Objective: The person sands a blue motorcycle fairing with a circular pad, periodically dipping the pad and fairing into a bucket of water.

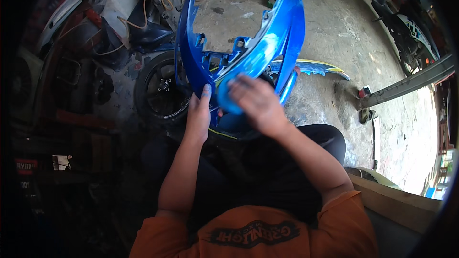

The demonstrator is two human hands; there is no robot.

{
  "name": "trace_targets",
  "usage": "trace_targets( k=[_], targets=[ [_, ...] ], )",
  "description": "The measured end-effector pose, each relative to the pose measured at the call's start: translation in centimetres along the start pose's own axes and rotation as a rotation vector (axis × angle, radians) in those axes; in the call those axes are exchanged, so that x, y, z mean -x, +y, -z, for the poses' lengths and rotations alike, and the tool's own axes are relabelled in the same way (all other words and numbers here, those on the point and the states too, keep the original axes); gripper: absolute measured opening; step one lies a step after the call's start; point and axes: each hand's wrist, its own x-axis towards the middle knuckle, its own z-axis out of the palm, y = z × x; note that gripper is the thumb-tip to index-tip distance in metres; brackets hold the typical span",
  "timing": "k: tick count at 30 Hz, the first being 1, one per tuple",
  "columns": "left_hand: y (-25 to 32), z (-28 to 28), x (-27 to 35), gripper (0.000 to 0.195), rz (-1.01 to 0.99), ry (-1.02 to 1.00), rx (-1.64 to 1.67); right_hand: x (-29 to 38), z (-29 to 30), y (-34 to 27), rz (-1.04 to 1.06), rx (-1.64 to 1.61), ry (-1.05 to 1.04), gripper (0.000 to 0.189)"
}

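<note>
A glossy blue motorcycle fairing panel [265, 55], V-shaped with two long arms, stands above my lap with its tips pointing away from me. My left hand [201, 109] grips its lower end, the thumb lying on the blue surface. On the right arm's lower part, my right hand [254, 100] presses a light blue round pad or cloth [227, 96] against the panel; the fingers are blurred. Pale, whitish patches show along the panel's inner edge. Behind the lower end, a dark round tub is partly hidden.
A motorcycle wheel [163, 85] lies left of the panel, near dark body parts and a tan hose [135, 25]. Another blue and yellow panel [312, 66] rests on the concrete floor behind. A metal post [405, 82] and a parked motorcycle [412, 36] are at right.
</note>
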Motion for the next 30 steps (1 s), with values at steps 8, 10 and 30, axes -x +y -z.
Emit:
trace_targets(
  k=[8,10,30],
  targets=[
    [0.9,-0.4,0.4,0.043,0.071,-0.066,-0.05,-0.6,2.0,6.9,-0.281,0.208,0.231,0.044],
    [0.7,-0.2,0.2,0.044,0.062,-0.048,-0.063,0.3,0.6,2.7,-0.129,0.043,0.068,0.035],
    [1.0,0.2,0.6,0.042,0.043,-0.098,-0.031,-1.1,2.3,6.6,-0.221,0.069,0.183,0.052]
  ],
)
